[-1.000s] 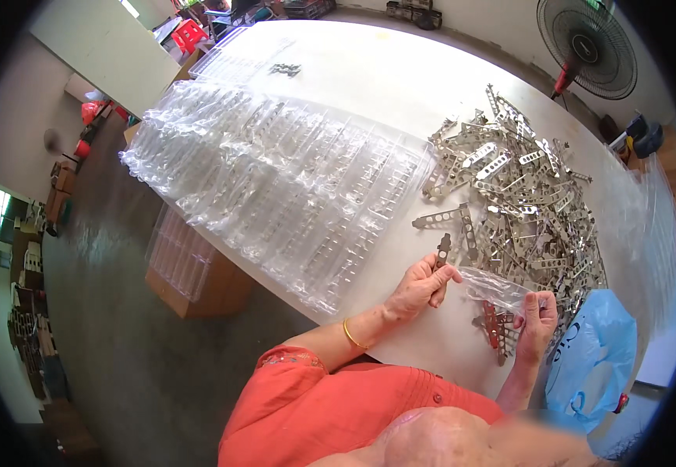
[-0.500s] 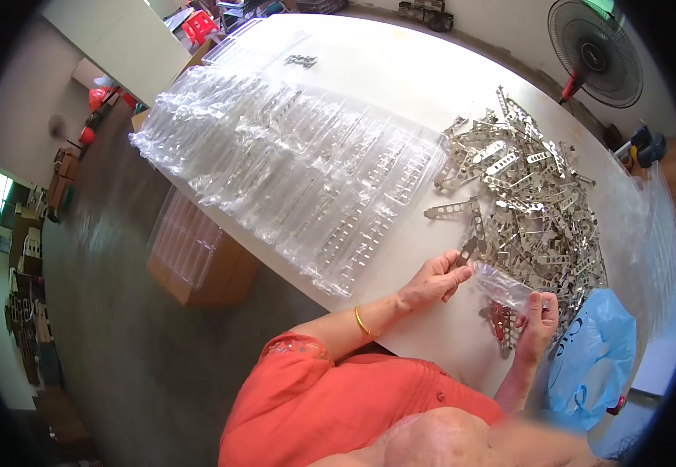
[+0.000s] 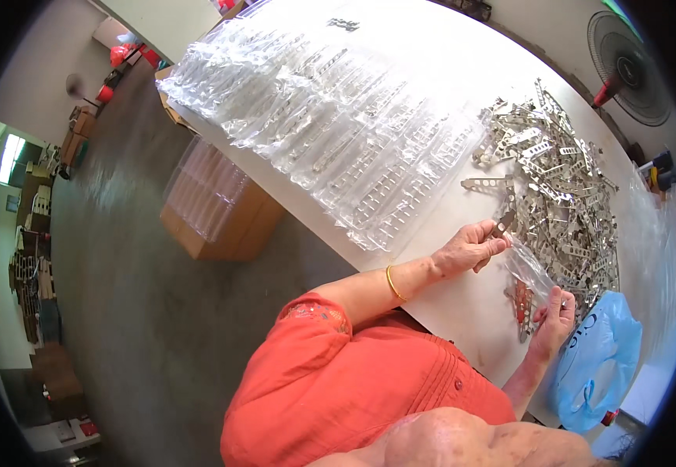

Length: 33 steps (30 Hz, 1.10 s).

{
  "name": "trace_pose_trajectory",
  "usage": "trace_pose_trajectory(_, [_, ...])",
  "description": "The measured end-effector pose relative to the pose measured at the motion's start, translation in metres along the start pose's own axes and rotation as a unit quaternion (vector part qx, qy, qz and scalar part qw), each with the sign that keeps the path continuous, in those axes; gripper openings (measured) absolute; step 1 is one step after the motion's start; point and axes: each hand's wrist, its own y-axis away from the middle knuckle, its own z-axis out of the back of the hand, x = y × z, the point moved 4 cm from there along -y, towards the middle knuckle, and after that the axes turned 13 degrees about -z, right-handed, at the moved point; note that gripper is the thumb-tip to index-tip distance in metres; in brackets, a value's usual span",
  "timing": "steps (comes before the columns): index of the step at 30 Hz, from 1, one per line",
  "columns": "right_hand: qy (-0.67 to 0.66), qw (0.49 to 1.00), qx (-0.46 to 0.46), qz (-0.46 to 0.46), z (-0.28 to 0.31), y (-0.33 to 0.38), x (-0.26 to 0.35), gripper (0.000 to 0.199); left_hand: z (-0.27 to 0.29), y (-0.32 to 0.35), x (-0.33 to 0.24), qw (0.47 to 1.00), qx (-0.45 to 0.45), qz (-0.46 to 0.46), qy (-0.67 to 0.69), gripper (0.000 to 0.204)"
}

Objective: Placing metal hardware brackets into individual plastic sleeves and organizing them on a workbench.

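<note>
Fingers closed, the left hand [image 3: 467,251] pinches a perforated metal plate [image 3: 503,223], the right hand [image 3: 554,319] a clear plastic sleeve [image 3: 529,267]; held taut, it should snag less

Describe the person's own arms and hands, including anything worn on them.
The left hand and right hand are ungloved. The left arm has a short orange-red sleeve with patterned trim at its edge, and a thin gold-coloured bangle near the wrist. No bangle shows on the right; its sleeve is hidden.
</note>
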Motion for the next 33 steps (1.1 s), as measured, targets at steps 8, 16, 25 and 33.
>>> trace_pose_trajectory(8, [-0.025,1.000,-0.007,0.012,0.005,0.019,0.002,0.024,-0.006,0.001,0.004,1.000,0.021,0.001,-0.021,0.021])
trace_pose_trajectory(16, [-0.001,0.999,-0.037,0.033,0.015,0.023,-0.001,0.027,-0.007,0.000,-0.002,0.999,0.030,-0.013,-0.002,0.022])
trace_pose_trajectory(25, [0.001,1.000,0.002,0.002,-0.003,0.025,-0.007,0.025,-0.005,0.002,0.002,0.999,0.040,-0.026,-0.004,0.019])
trace_pose_trajectory(33, [-0.076,0.996,-0.005,0.053,-0.005,0.032,0.015,0.022,0.000,-0.002,0.012,0.999,0.017,-0.031,-0.023,0.017])
